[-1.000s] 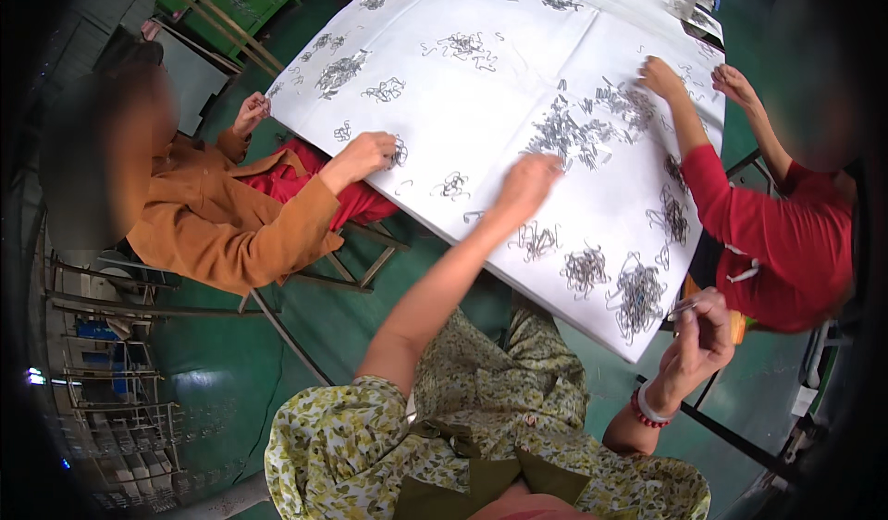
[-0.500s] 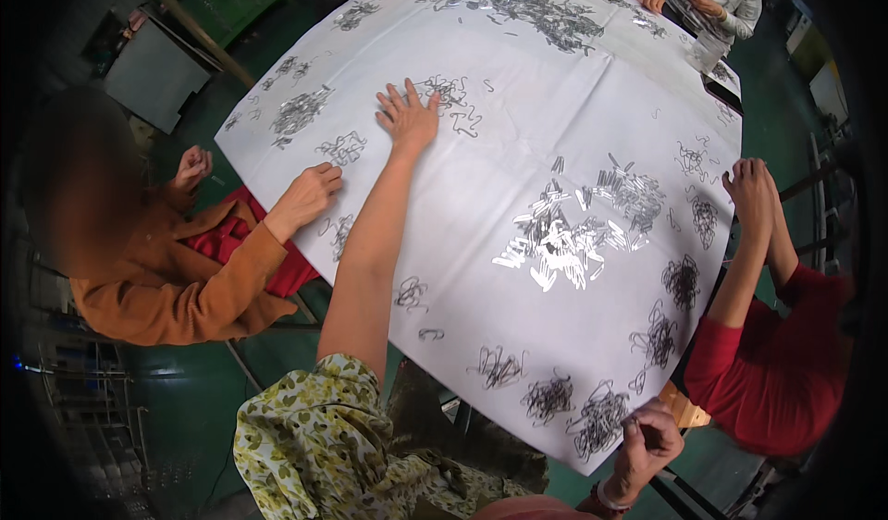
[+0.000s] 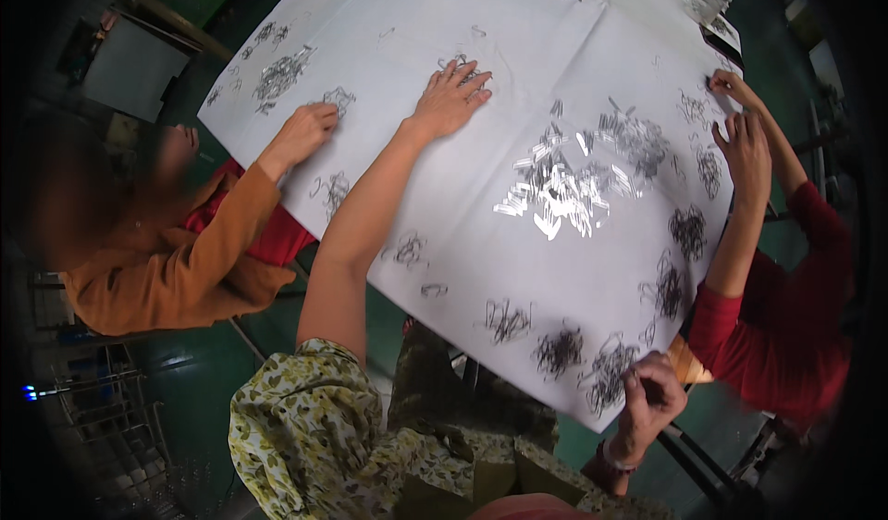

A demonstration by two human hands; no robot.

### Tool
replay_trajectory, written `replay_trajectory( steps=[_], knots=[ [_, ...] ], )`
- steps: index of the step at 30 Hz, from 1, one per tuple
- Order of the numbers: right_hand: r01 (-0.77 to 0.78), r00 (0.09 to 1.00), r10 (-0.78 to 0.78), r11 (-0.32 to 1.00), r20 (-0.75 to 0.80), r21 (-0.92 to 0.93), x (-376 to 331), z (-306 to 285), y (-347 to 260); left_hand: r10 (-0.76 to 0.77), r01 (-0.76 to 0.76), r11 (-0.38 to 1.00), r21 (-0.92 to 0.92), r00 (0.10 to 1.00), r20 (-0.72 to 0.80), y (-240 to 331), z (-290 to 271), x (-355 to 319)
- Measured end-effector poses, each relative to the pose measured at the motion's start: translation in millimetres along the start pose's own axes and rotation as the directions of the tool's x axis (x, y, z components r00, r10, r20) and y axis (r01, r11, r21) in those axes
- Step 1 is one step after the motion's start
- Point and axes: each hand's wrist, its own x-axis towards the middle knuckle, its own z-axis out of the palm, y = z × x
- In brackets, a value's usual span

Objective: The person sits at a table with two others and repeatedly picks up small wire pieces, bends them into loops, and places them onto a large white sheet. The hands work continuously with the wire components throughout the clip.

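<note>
A small heap of thin metal clips [image 3: 460,65] lies far out on the white sheet [image 3: 518,242] that covers the worktop, and the left hand [image 3: 450,99] rests flat on it, fingers spread wide and fingertips over the clips; it pins them down rather than gripping them. The bare left forearm stretches out from a yellow-green flowered sleeve [image 3: 305,409] across the near-left edge of the sheet.

The right hand [image 3: 652,400] sits at the near edge of the worktop, fingers curled in tight. It seems to pinch something small between thumb and fingers, but what that is cannot be told from here. Just beside it lies a dark tangle of clips [image 3: 610,372], with another dark clump [image 3: 560,349] to its left.

Toward the middle of the sheet a larger scatter of shiny clips [image 3: 564,191] catches the light, well apart from both hands. More small piles dot the sheet all around.

At the left a person in an orange-brown top [image 3: 176,270] reaches one hand [image 3: 301,131] onto the sheet near a small pile. At the right a person in red sleeves [image 3: 795,335] has both hands [image 3: 740,145] up on the worktop's far-right edge, among dark clip piles.
</note>
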Motion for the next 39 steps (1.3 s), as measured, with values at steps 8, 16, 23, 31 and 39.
replay_trajectory(
  steps=[8, 16, 23, 31, 39],
  knots=[
    [-0.048, 0.992, 0.036, 0.994, 0.121, 0.1, -39, 7, -4, 0.261, -0.258, 0.964, -0.064, 0.965, 0.04, 70, -12, -145],
    [-0.097, 0.964, 0.025, 0.959, 0.263, 0.265, -76, 26, -16, -0.113, 0.072, 0.973, -0.218, 0.976, -0.186, 81, -95, -186],
    [-0.188, 0.917, 0.058, 0.935, 0.396, 0.299, -109, 36, -24, -0.223, 0.199, 0.945, -0.258, 0.973, -0.066, 126, -31, -200],
    [-0.159, 0.925, 0.049, 0.951, 0.378, 0.266, -114, 38, -24, -0.285, 0.278, 0.959, -0.064, 0.932, -0.224, 128, 18, -183],
    [-0.175, 0.938, 0.072, 0.942, 0.338, 0.285, -116, 45, -18, -0.335, 0.143, 0.781, -0.608, 0.917, -0.215, 121, -19, -224]
  ],
)
